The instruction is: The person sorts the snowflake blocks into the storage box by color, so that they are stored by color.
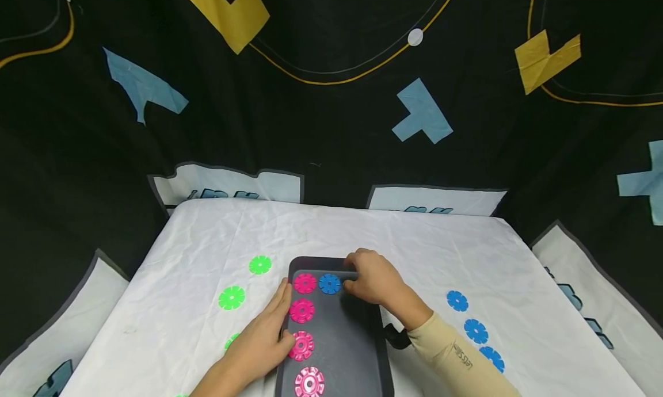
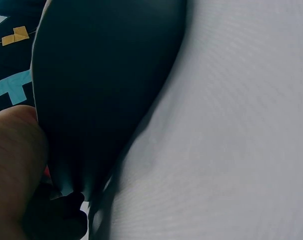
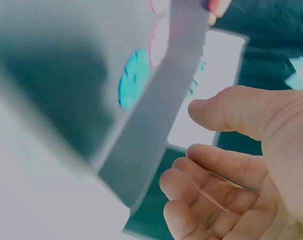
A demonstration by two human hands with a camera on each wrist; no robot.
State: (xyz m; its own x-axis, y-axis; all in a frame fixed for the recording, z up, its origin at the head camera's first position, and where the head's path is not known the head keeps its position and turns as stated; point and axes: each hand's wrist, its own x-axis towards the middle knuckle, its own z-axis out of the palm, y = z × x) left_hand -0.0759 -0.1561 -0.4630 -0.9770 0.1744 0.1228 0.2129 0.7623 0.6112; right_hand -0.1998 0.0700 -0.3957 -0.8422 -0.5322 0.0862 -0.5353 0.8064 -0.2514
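Observation:
A dark grey tray (image 1: 339, 351) lies on the white-clothed table. In it, several pink notched discs (image 1: 302, 310) form a column along the left side, and one blue notched disc (image 1: 330, 283) sits beside the farthest pink one. My left hand (image 1: 264, 331) holds the tray's left wall, fingers along the outside and thumb over the rim. At the tray's far right corner is my right hand (image 1: 377, 277). The right wrist view shows that hand (image 3: 241, 170) with relaxed, spread fingers, holding nothing, beside the tray wall (image 3: 146, 120).
Green notched discs (image 1: 231, 297) lie left of the tray, one partly behind the left arm. To the right are three blue notched discs (image 1: 476, 331), the nearest beside the right sleeve (image 1: 456, 357). A black curtain (image 1: 321, 132) with taped shapes hangs behind the table.

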